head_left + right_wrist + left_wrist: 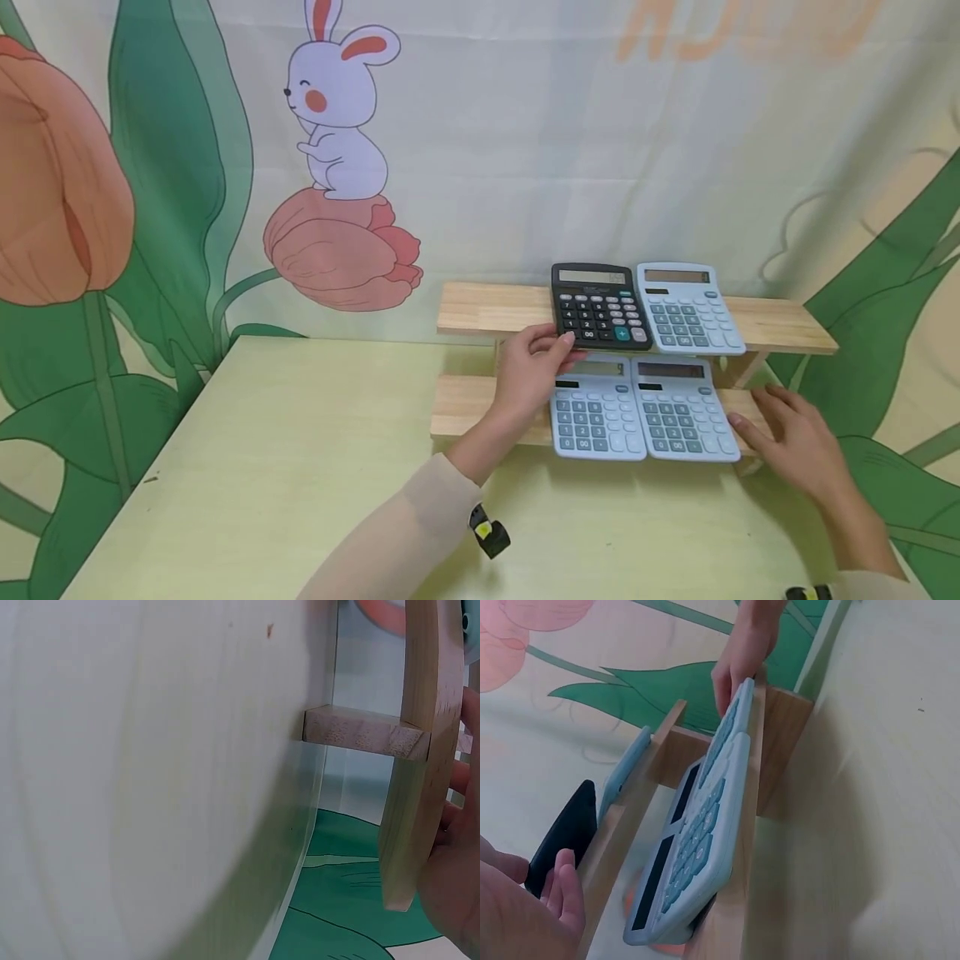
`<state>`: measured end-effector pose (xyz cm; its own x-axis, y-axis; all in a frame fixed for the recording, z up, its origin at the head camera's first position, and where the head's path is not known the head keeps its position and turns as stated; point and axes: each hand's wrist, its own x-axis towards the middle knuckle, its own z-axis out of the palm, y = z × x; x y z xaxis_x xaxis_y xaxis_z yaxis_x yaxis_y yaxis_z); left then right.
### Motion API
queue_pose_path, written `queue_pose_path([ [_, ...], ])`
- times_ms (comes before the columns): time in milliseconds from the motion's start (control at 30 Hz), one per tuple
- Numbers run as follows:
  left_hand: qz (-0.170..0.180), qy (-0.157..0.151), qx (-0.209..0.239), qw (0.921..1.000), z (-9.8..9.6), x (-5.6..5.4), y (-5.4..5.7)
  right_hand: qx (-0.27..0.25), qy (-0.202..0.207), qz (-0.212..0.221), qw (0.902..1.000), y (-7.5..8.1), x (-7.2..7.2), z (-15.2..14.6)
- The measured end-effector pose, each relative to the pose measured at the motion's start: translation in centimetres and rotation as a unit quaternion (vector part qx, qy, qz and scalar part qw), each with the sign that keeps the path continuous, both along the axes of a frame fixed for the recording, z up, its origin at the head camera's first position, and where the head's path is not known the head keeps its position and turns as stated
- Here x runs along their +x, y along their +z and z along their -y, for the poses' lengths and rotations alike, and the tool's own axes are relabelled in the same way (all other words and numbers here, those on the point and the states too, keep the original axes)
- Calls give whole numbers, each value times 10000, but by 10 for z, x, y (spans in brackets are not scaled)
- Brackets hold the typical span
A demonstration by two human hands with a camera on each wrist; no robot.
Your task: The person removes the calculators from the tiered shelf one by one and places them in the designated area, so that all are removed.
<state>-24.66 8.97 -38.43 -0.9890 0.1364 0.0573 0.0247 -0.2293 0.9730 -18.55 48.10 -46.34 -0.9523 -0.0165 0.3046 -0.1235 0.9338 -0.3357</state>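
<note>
A black calculator leans on the upper step of a wooden shelf, and my left hand pinches its lower left corner between thumb and fingers. Beside it, a light blue calculator stands tilted back. Two more light blue calculators, the left one and the right one, lean side by side on the lower step. My right hand rests on the lower step's right end, fingers loose, with the thumb near the right calculator's edge. In the left wrist view, the fingers are at the black calculator.
The wooden shelf has an upper step and a lower step, standing at the back right of a pale yellow table. Behind hangs a printed cloth with a rabbit, tulips and leaves.
</note>
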Motion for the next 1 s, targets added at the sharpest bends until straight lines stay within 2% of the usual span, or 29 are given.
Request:
queue_pose_path([
  [67,85,-157,75,9998,6,6,2,11,6,-14,10000,-1,0,0],
  [200,376,-695,317,9964,18,15,4,18,17,-32,10000,-2,0,-1],
  [333,649,-1104,555,9902,23,18,4,31,13,-36,10000,-3,-1,-4],
  [433,773,-1085,772,9881,21,15,3,41,26,-18,10000,-3,-2,-5],
  [533,877,-863,930,9880,17,11,1,62,51,19,10000,-4,-3,-6],
  [733,868,-554,806,9914,9,5,-2,52,93,155,9998,-1,-5,-7],
  [867,723,-578,754,9929,9,3,-4,36,105,153,9998,-1,-4,-7],
  [1000,578,-735,820,9922,14,1,-8,0,99,103,9999,-1,-3,-7],
])
